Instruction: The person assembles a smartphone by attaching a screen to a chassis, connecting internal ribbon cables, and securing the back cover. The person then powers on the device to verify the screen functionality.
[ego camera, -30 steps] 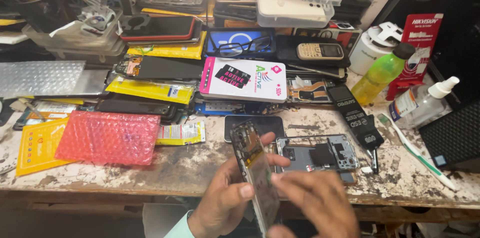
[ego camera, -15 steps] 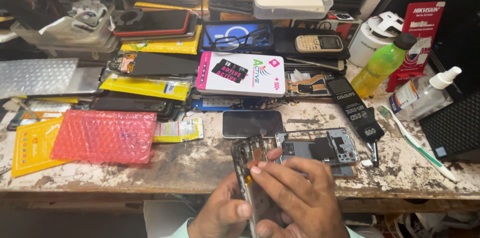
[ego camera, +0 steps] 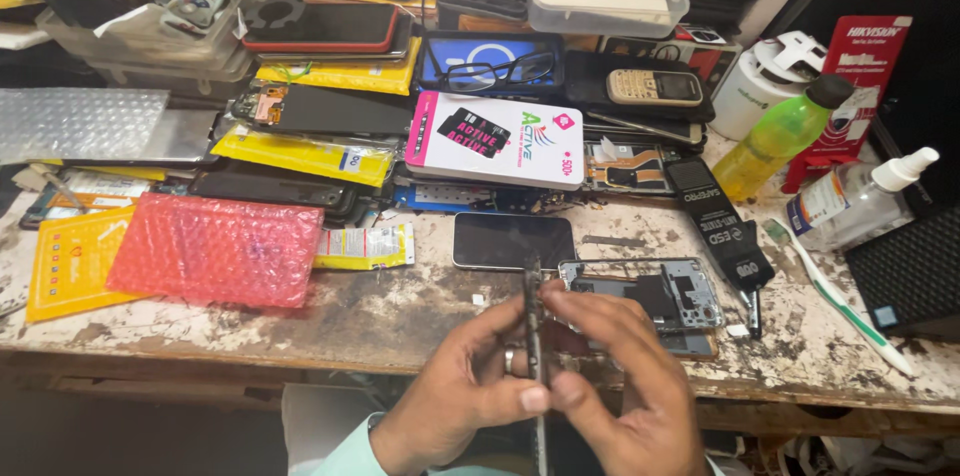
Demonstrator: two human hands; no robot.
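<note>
One long, stained tabletop [ego camera: 300, 321] spans the frame, its upper half heaped with phone parts and packets. At the left, a red bubble-wrap pouch [ego camera: 215, 251] lies partly over a yellow packet [ego camera: 65, 266]. Near the upper centre sits a white and pink box [ego camera: 500, 141], with a pair of glasses [ego camera: 495, 68] on a blue box just above it. At the right stand a green bottle [ego camera: 780, 136] and a clear pump bottle [ego camera: 850, 201], with a toothbrush [ego camera: 835, 296] lying below them. A dark phone [ego camera: 513, 240] lies flat at the centre, and just right of it an opened phone frame [ego camera: 665, 296].

At the lower centre, both hands hold a thin phone panel [ego camera: 535, 336] edge-on to the camera, upright, above the tabletop's front edge. The left hand [ego camera: 465, 401] pinches its left face with thumb and fingers; a ring shows on one finger. The right hand [ego camera: 625, 386] presses against its right face, fingers curled together over the top, thumb meeting the left thumb at the panel.
</note>
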